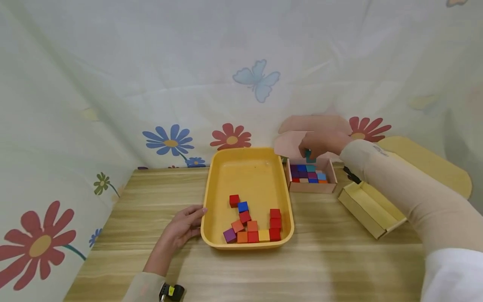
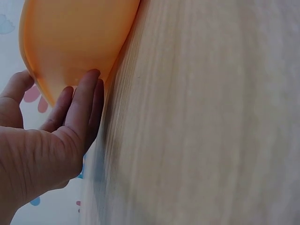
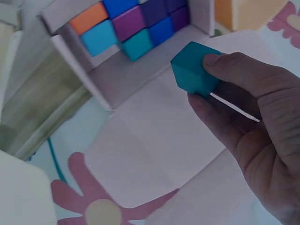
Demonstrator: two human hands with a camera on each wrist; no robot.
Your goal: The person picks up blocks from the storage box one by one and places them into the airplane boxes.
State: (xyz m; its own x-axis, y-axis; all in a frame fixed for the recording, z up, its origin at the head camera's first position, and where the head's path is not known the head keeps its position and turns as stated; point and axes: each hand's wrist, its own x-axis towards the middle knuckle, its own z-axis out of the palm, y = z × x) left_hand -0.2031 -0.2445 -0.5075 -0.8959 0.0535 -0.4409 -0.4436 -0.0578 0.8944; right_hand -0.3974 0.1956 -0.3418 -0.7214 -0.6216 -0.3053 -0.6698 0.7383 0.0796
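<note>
My right hand (image 3: 262,112) pinches a teal cube (image 3: 194,68) between thumb and fingers. It holds the cube above the back of a small pink box (image 1: 313,187), which contains several coloured cubes (image 3: 129,23). At the left side of a yellow tray (image 1: 249,155), my left hand (image 1: 183,226) grips the edge, its thumb at the rim and its fingers against the outer wall. Inside the tray, red cubes (image 1: 275,235), an orange cube (image 1: 242,237), a yellow cube (image 1: 264,235), a blue cube (image 1: 243,206) and a purple cube (image 1: 229,235) lie toward the near end.
Right of the pink box stands an open tan box (image 1: 364,214), partly behind the right forearm, with a black item (image 1: 351,175) beside it. The pink box's lid (image 1: 288,142) stands raised against the flowered cloth (image 1: 181,84) behind the wooden table (image 1: 158,184).
</note>
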